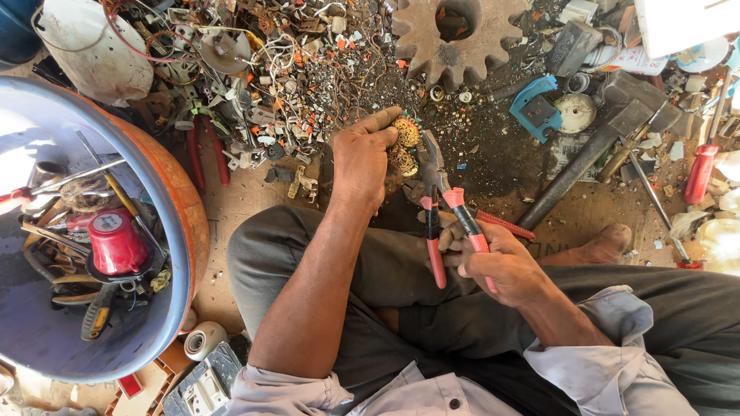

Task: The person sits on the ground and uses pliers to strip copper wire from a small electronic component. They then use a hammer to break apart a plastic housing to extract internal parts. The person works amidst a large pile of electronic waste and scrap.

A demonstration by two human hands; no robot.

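The left hand (358, 158) has its grip closed around a small brass-coloured toothed part (404, 145), fingers curled over the top of it and thumb underneath, holding it just above the dirt floor (493, 166) in front of the person's crossed legs. The right hand (493, 262) is wrapped tight around the red handles of a pair of pliers (443, 208), with the handles squeezed close together; the dark steel nose of the pliers points up and touches the lower right edge of the brass part.

Beyond the hands, the floor carries a dense heap of scrap (285, 69): cut wire, white and orange plastic bits, and small metal pieces. A large rusty gear wheel (455, 38) lies at the top, above the brass part. To its right sits a blue plastic housing (536, 108) beside a round white disc (574, 112), and a heavy hammer (601, 146) lies slanting, its head near the disc. A red-handled screwdriver (700, 173) lies near the right edge.

On the left stands a wide blue basin with an orange rim (189, 231) full of tools; among them is a red cylindrical can (116, 243) with a pale round label on its lid. A small roll of tape (202, 340) rests just below the basin, and a white bucket (92, 46) stands at the upper left.
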